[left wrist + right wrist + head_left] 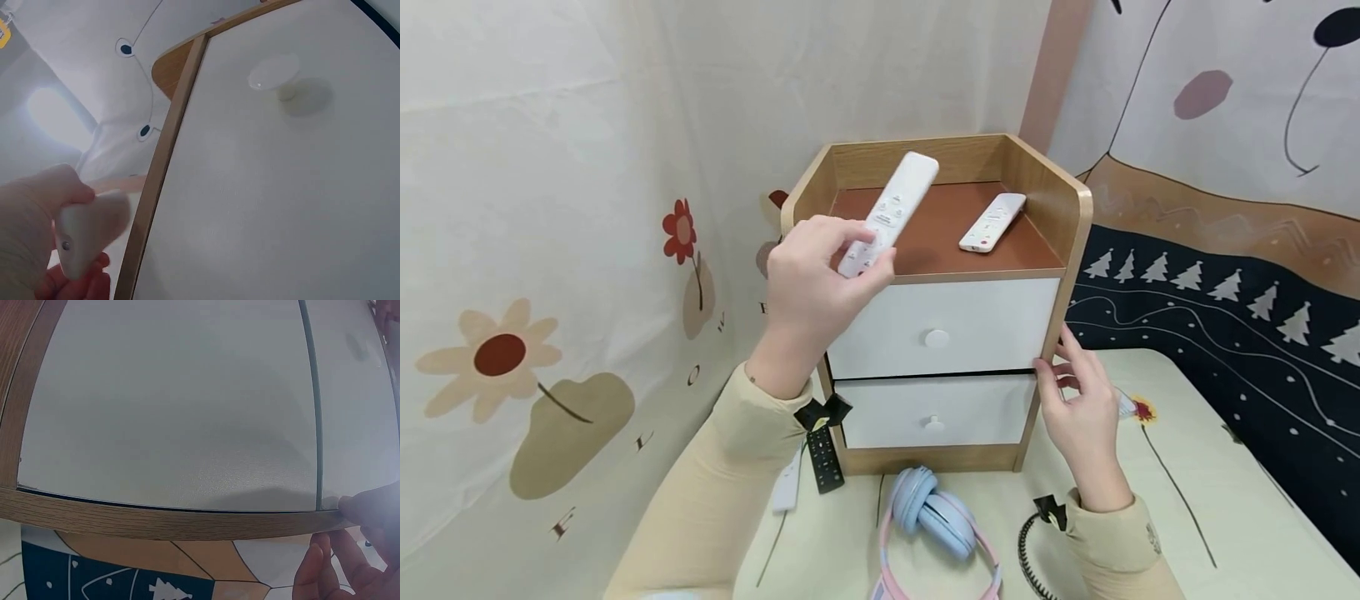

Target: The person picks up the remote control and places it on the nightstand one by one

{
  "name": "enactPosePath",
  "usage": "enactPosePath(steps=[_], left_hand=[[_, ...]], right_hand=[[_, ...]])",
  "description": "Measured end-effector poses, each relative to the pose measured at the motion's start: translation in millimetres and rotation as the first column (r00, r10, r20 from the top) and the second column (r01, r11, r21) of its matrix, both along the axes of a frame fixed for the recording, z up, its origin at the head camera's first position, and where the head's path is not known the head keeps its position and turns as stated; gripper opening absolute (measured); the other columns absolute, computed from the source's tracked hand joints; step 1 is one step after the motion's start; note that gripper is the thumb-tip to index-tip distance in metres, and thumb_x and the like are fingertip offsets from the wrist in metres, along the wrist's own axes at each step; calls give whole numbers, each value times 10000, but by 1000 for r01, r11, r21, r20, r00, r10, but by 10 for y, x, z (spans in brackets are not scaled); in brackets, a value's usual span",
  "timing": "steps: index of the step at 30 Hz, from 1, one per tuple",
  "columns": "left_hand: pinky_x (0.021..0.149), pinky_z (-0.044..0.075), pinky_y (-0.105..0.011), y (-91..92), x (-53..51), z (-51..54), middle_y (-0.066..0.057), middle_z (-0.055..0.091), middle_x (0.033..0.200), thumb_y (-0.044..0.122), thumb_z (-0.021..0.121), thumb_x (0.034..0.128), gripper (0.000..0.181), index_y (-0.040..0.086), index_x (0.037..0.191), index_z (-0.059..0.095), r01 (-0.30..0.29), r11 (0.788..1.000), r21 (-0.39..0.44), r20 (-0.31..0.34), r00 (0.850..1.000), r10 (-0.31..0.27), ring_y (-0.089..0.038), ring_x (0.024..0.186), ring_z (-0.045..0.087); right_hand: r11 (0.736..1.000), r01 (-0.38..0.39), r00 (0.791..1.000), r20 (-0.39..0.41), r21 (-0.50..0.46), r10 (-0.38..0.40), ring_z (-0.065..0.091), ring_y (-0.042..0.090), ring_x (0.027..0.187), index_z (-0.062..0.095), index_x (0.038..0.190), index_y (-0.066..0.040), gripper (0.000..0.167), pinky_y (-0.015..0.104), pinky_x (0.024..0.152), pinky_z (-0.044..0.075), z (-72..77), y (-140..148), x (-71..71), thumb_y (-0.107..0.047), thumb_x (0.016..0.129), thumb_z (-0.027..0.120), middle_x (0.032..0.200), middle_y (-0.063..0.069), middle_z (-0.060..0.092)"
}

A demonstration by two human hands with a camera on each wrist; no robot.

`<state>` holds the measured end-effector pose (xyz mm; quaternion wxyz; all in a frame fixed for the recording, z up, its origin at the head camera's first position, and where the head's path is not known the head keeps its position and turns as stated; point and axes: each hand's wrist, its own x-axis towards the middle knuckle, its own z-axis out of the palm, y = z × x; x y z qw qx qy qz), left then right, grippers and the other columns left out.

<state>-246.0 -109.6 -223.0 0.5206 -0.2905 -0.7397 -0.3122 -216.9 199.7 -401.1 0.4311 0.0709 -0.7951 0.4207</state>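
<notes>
A white remote control (904, 190) is gripped between the thumb and fingers of my left hand (808, 292), tilted above the front of a small wooden cabinet's (1051, 179) brown top shelf. In the left wrist view the remote (84, 232) shows its end. A second white remote (992, 222) lies on the right side of that shelf. At the cabinet's right front edge, my right hand (1081, 408) pinches the side panel, thumb in front and fingers along the outer side. Both white drawers, the upper drawer (880, 329) and lower drawer (887, 412), look closed.
Blue and pink headphones (943, 521) lie before the cabinet. A black remote (825, 460) and a white cabled block (787, 483) lie at its front left. A black coiled cord (1030, 554) sits near my right wrist. Patterned fabric hangs behind and at both sides.
</notes>
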Motion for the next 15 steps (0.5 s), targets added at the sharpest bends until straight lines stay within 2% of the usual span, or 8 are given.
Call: enactPosePath(steps=[3, 8, 12, 15], left_hand=[[651, 521, -401, 60, -56, 6, -126, 804, 914, 268, 830, 870, 224, 67, 968, 818, -24, 998, -65, 82, 996, 29, -305, 784, 670], [671, 525, -399, 146, -116, 18, -106, 799, 911, 279, 825, 857, 220, 81, 951, 809, -33, 995, -98, 209, 977, 53, -284, 780, 666], [684, 505, -411, 213, -120, 51, -94, 776, 903, 291, 811, 864, 217, 94, 955, 800, -40, 990, -135, 300, 951, 79, -271, 775, 647], [686, 485, -407, 270, -117, 95, -77, 769, 920, 302, 805, 880, 213, 110, 972, 802, -51, 983, -176, 364, 925, 113, -254, 785, 631]], right_hand=[[1000, 5, 1000, 2, 2, -5, 514, -251, 946, 589, 1583, -75, 619, -41, 856, 431, 9, 14, -4, 6, 993, 760, 1231, 284, 729], [1000, 0, 1000, -3, 2, 0, 523, -239, 941, 593, 1578, -68, 611, -34, 851, 442, 25, 28, -18, 5, 995, 758, 1227, 281, 728], [1000, 1, 1000, -10, 0, -1, 550, -179, 929, 597, 1574, -65, 603, -23, 846, 459, 16, 22, -22, 15, 996, 752, 1225, 259, 738], [1000, 3, 1000, -17, 3, -2, 615, -60, 912, 598, 1574, -68, 600, -18, 846, 466, 1, 9, -25, 11, 999, 751, 1224, 242, 748]])
